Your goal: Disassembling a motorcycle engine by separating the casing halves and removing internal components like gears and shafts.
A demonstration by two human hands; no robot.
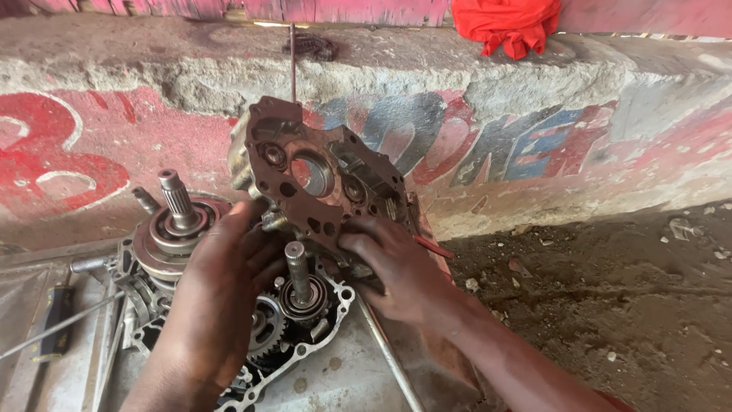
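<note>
While upright, crankcase cover (320, 179) wall-facing.

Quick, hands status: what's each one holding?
Left hand: closed on the crankcase cover, lower left edge.
Right hand: closed on the cover's lower right edge.

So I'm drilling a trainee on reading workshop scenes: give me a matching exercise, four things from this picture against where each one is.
Things:
1. crankcase cover
2. red cloth
3. splined shaft
4. geared case half

Places:
A. on top of the concrete ledge
B. lying flat under the hands
C. held up tilted by the left hand and the right hand
D. standing upright left of the raised cover

Pairs: 1-C, 2-A, 3-D, 4-B
</note>
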